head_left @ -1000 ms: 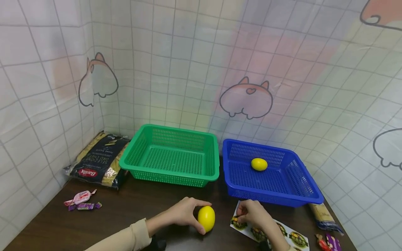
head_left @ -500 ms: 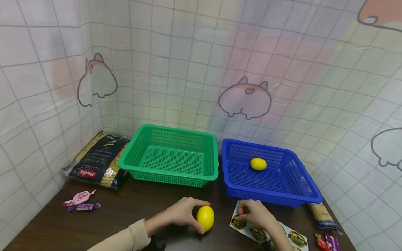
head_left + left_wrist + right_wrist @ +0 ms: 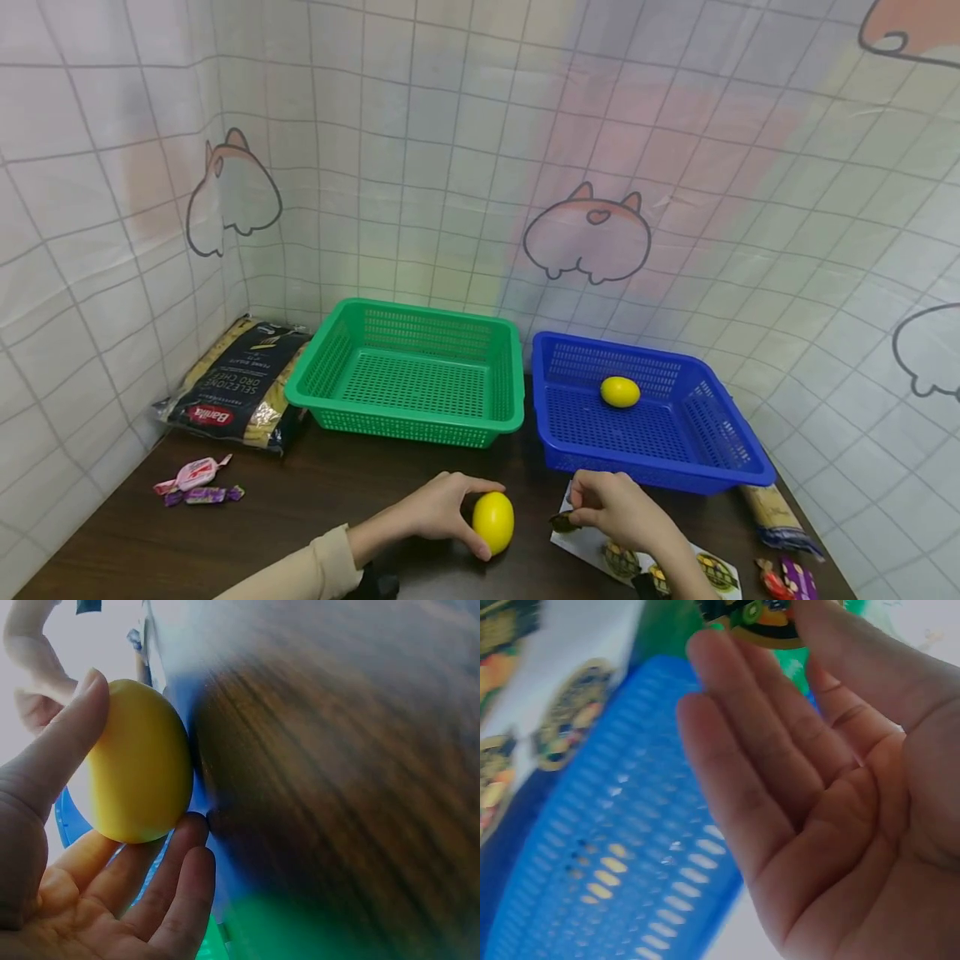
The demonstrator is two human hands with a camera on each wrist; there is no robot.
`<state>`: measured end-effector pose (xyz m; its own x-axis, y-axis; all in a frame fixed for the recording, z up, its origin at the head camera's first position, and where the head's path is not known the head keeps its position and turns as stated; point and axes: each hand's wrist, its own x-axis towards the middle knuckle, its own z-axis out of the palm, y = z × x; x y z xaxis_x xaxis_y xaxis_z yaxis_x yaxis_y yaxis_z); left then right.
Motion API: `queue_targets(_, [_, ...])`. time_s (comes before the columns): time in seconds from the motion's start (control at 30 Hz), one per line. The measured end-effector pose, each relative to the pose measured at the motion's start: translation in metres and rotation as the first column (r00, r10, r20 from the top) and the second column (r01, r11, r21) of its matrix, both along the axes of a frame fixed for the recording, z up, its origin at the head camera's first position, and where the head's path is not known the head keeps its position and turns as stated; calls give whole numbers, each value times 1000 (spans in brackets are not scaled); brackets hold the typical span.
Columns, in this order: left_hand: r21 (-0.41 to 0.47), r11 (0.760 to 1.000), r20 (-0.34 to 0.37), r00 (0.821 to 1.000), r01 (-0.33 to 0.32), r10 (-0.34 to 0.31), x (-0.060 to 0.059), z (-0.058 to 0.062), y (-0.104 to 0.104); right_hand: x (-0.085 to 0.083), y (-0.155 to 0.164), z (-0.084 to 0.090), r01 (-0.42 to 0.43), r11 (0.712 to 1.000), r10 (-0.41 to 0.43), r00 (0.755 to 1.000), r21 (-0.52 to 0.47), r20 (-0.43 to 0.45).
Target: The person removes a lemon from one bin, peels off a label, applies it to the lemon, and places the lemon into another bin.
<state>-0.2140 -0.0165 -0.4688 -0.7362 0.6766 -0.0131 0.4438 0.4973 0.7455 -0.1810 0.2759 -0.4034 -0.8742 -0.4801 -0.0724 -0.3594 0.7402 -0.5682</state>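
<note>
My left hand (image 3: pixel 444 510) grips a yellow lemon (image 3: pixel 493 523) upright on the dark table, thumb on one side and fingers on the other. In the left wrist view the lemon (image 3: pixel 142 761) sits between the thumb and the fingertips. My right hand (image 3: pixel 611 508) pinches a dark round sticker (image 3: pixel 564 522) by its edge, above a white sticker sheet (image 3: pixel 588 546). The right wrist view shows part of that sticker (image 3: pixel 761 622), with fruit printed on it, between thumb and fingers. Several more round stickers (image 3: pixel 621 560) lie on the sheet, partly hidden by the right forearm.
Behind the hands stand a green basket (image 3: pixel 408 427) and a blue basket (image 3: pixel 645 471), the latter with another lemon (image 3: pixel 619 392) inside. At left lie a pasta bag (image 3: pixel 232 383) and wrapped candies (image 3: pixel 197 473). A smaller packet (image 3: pixel 780 517) and more candies (image 3: pixel 797 577) lie at right.
The sticker has come up off the sheet in my right hand's fingers, and that hand has risen slightly. My left hand and the lemon stay in place.
</note>
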Motion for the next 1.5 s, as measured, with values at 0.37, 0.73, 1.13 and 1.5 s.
queue_targets(0.37, [23,1000,1,1000,11,-11,0,-3,1,-1,-33,8,-61,959,106,983,-275,149])
queue_targets(0.73, [35,999,-7,1000,21,-21,-1,-5,0,-6,-58,-6,-80,961,106,991,-265,84])
queue_targets(1.13, [43,999,12,1000,28,-28,-1,-1,1,-10,-69,-25,-37,976,42,999,-217,19])
queue_targets(1.5, [61,998,33,999,29,-31,-4,-3,1,-12,-72,-29,-16,978,19,1000,-208,12])
